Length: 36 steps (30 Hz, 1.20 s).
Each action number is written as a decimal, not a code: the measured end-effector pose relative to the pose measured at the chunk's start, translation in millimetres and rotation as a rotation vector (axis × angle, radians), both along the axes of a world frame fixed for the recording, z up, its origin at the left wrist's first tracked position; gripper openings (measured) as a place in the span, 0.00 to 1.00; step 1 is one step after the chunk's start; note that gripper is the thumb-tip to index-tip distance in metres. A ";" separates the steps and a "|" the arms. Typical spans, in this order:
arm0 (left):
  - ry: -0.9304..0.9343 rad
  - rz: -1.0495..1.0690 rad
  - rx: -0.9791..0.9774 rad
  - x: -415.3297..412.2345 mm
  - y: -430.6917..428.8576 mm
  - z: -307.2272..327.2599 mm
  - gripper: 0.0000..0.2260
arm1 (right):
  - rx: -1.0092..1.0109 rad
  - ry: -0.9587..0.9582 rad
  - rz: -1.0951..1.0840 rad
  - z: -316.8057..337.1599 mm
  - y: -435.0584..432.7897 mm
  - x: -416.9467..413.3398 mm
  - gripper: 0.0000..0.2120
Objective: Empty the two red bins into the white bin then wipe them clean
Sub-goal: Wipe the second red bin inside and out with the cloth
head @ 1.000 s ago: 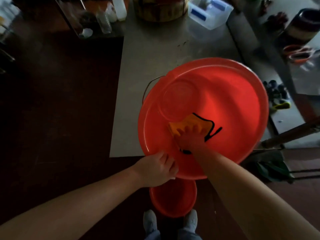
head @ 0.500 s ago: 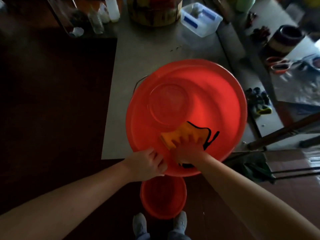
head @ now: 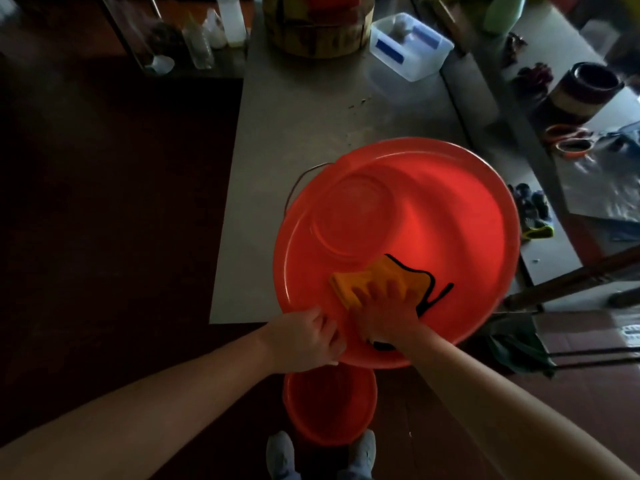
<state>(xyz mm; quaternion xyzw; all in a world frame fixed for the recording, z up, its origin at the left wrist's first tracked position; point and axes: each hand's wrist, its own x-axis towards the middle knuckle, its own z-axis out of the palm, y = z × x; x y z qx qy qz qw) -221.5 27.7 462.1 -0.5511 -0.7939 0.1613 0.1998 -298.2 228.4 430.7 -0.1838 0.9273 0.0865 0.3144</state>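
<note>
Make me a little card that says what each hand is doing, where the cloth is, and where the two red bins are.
big red bin: on the near edge of the table, partly hanging over it
left hand: grips the near rim of the big red bin
right hand: presses on the cloth, fingers spread
cloth: orange with dark edging, inside the big red bin
small red bin: on the floor, just ahead of the shoes
</note>
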 end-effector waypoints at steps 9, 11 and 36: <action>-0.028 0.088 0.085 -3.8 0.0 -3.1 0.17 | -0.085 -0.008 -0.219 -39.3 -42.6 -69.6 0.45; -0.044 0.095 0.081 -7.7 -0.2 0.5 0.18 | -0.060 -0.046 -0.218 -35.0 -44.3 -72.9 0.42; -0.106 0.178 -0.267 -37.1 -57.2 84.4 0.09 | -0.254 0.113 0.310 70.5 40.1 35.8 0.34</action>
